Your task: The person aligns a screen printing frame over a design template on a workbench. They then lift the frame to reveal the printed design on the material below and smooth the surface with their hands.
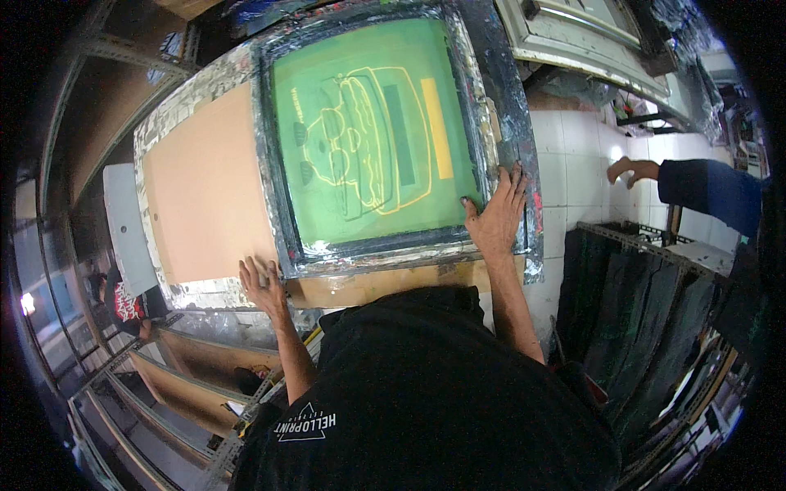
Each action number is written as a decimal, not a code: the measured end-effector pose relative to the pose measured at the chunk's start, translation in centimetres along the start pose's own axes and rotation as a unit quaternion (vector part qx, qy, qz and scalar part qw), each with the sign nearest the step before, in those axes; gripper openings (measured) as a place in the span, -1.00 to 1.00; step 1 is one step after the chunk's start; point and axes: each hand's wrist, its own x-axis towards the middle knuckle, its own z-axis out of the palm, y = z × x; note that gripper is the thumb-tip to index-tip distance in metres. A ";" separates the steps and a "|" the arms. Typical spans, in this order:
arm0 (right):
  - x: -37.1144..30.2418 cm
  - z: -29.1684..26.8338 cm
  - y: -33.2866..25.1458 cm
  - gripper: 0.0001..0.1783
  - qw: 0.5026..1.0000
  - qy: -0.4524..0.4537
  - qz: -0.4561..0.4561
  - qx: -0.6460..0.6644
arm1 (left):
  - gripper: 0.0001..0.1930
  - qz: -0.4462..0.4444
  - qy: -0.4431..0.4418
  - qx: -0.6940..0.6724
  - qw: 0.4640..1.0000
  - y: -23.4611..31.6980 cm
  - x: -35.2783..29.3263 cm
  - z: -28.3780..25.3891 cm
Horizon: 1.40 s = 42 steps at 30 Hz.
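Note:
A screen-printing frame [393, 257] lies in front of me, its bars smeared with dark and pale ink. Its green mesh [315, 217] carries a yellow-lined drawing and an orange-yellow bar. My right hand [496, 219] rests on the frame's near right corner, fingers stretched along the outer side and thumb spread towards the mesh. Left of the frame is a flat, tan board [205, 180]. My left hand [264, 288] lies at the board's near right corner, close to the frame, its fingers apart and slightly bent. Neither hand holds anything I can make out.
A grey panel [127, 233] juts out at the table's left. Dark cloths [618, 303] hang on a metal rack at right. Someone's limb in dark blue cloth [708, 192] enters over white floor tiles [577, 155]. Another person [131, 304] is beside wooden shelves [184, 389] at left.

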 end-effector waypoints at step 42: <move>-0.3 0.5 -0.6 0.10 0.999 0.015 0.015 -0.026 | -0.22 -0.009 0.019 0.039 0.999 -0.2 -2.2 1.6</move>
